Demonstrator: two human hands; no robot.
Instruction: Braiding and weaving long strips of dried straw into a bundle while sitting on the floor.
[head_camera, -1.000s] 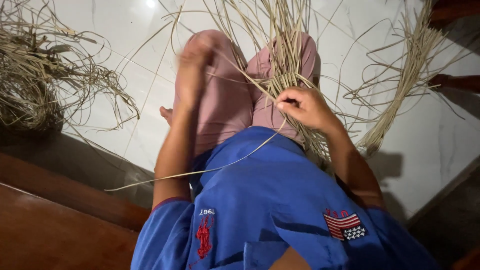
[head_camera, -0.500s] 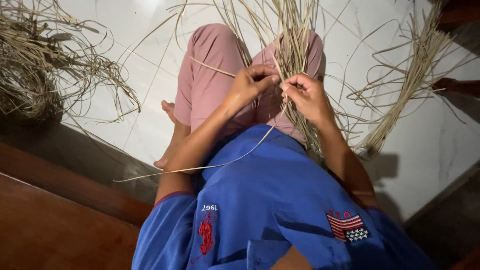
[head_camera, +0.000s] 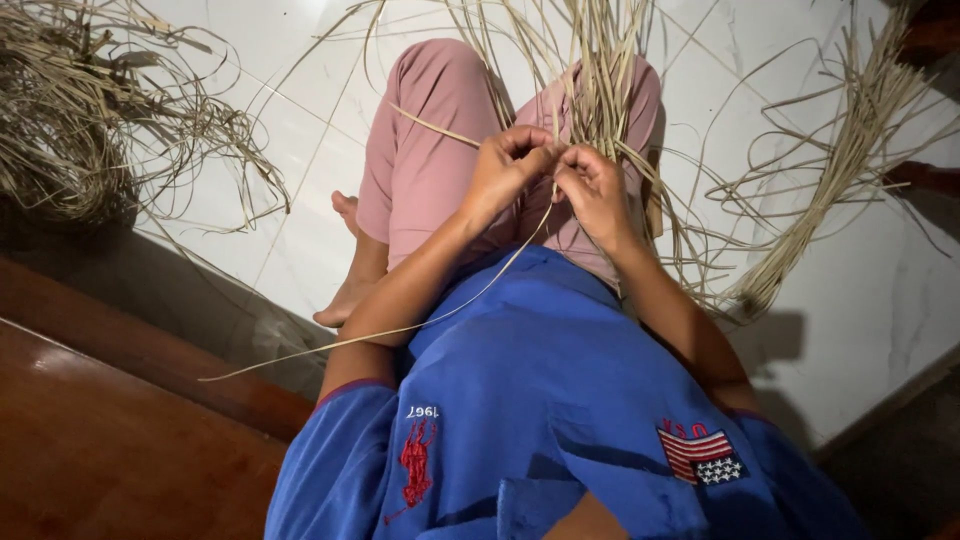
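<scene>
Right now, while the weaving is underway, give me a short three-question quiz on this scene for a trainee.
1. True or false: the left hand and right hand meet over the lap, both pinching the pale straw strips.
2. Where does the loose heap of straw lie?
A. on the white floor, to the person's left
B. on the wooden surface
C. on the blue shirt
3. Fill in: one long strip trails from the hands across the left ____.

Key: 1 true; 2 A; 3 forearm.
</scene>
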